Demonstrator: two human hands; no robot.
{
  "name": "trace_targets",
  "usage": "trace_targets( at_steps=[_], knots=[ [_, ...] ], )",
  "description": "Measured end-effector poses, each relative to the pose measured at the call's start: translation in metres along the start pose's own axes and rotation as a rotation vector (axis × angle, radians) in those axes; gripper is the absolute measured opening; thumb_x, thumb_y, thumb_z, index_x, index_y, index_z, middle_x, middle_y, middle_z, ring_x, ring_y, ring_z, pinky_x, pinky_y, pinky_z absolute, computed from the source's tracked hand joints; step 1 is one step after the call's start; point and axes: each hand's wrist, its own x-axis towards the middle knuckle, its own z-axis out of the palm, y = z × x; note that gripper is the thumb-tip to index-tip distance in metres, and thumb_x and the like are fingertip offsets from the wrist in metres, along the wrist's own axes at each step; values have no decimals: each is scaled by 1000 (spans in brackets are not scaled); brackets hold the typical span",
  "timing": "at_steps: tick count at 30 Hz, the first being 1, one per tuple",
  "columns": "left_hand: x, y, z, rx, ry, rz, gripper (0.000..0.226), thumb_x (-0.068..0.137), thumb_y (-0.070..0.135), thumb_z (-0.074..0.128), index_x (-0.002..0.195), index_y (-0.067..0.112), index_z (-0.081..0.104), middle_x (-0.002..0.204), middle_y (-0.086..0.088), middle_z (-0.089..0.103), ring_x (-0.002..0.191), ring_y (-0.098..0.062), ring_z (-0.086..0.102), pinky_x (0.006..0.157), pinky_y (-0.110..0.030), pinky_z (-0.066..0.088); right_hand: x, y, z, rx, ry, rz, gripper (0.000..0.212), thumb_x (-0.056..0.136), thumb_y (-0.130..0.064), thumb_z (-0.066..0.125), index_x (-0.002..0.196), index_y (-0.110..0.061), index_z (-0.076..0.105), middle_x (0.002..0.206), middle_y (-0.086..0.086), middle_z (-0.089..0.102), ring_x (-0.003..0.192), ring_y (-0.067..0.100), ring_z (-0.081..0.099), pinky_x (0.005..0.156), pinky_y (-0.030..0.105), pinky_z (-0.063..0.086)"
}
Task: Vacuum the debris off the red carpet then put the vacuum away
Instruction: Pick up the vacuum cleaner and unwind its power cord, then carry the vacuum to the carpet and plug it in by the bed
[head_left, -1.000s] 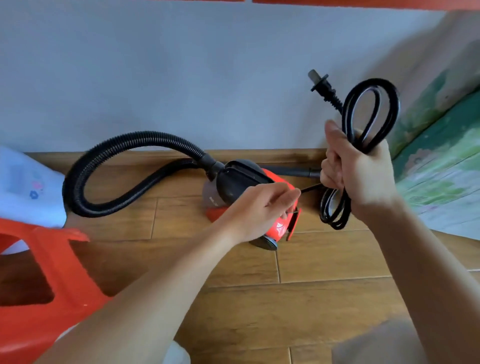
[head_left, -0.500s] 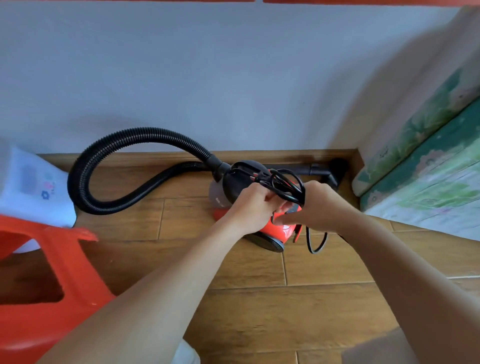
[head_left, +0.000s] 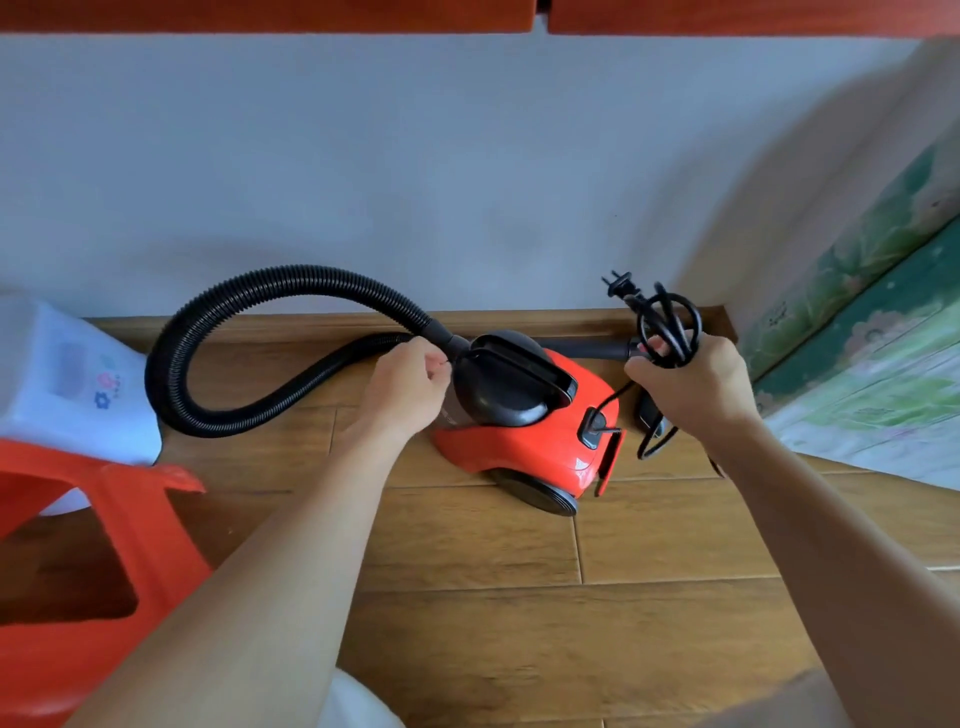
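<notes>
Vacuum (head_left: 524, 415) lies along the floor (head_left: 467, 597)'s far edge, hose (head_left: 234, 332) end pointing L. R hand (head_left: 691, 384) grip clamps coiled cord (head_left: 670, 325); L hand (head_left: 410, 384)'s grip: can't tell.

vacuum (head_left: 524, 431): glossy red plastic | hose (head_left: 218, 332): ribbed matt black | floor (head_left: 519, 597): smooth wood

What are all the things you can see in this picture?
vacuum: one, red and black, on the floor by the wall
hose: one, black, looping left from the vacuum
cord: one, black, coiled in the right hand
plug: one, black, sticking up from the coil
stool: one, red, lower left
container: one, white, flower stickers, far left
floor: one, brown wood
wall: one, white, behind the vacuum
mat: one, green, right edge
left hand: one, at the hose joint, grip unclear
right hand: one, gripping the cord
</notes>
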Motion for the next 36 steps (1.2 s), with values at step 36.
trace_targets(
  at_steps=[36],
  knots=[
    [19, -76, 9, 366, -457, -110, 41, 98, 35, 61, 136, 23, 52, 134, -4, 58, 115, -24, 59, 95, -37, 48, -24, 10, 93, -738, -456, -602, 13, 79, -40, 66, 82, -29, 61, 73, -8, 50, 84, 16, 46, 69, 27, 37]
  ],
)
